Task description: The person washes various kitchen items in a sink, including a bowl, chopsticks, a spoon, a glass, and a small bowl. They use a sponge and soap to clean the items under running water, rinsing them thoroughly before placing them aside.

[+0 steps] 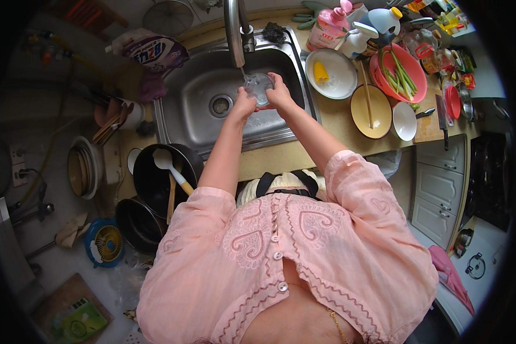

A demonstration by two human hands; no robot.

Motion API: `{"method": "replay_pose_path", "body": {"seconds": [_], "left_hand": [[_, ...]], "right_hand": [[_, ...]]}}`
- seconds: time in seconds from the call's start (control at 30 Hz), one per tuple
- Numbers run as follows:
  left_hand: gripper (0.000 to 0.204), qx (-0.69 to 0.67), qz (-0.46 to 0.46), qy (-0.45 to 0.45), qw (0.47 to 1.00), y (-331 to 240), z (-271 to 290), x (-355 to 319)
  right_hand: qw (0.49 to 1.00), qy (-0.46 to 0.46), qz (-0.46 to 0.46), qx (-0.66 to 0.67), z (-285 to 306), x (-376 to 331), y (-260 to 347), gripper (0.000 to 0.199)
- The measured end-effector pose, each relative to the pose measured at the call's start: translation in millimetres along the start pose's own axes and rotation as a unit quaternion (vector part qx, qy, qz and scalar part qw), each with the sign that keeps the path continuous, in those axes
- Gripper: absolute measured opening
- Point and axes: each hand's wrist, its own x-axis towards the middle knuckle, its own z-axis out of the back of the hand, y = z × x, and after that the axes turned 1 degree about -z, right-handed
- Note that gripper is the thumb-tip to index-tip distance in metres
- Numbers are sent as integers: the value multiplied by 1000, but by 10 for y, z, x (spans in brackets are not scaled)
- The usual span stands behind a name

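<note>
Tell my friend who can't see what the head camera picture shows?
Two hands, the left hand and right hand, hold a clear glass under the tap over a steel sink. Bowls and a pink basket of green vegetables sit on the counter to the right.

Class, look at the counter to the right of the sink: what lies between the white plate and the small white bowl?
In the head view, a yellow bowl with a chopstick across it lies between the white plate and the small white bowl.

Tan counter (pixel 332 117) (beside sink) bears white plate (pixel 331 73), yellow bowl (pixel 371 111).
</note>
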Motion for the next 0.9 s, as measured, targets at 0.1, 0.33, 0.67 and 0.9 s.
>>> {"method": "replay_pose_path", "body": {"seconds": [0.1,0.33,0.67,0.9], "left_hand": [[27,176,-49,-15,983,-217,87,-38],[24,65,-43,31,996,-263,136,-88],[20,38,25,30,999,14,0,108],[27,-109,85,-15,990,6,-57,49]], "right_hand": [[997,-49,-13,-59,-85,-111,51,59],[998,-44,11,-44,-58,12,-72,61],[997,-48,-3,-64,37,61,-82,60],[993,53,-20,-106,89,81,15,79]]}}
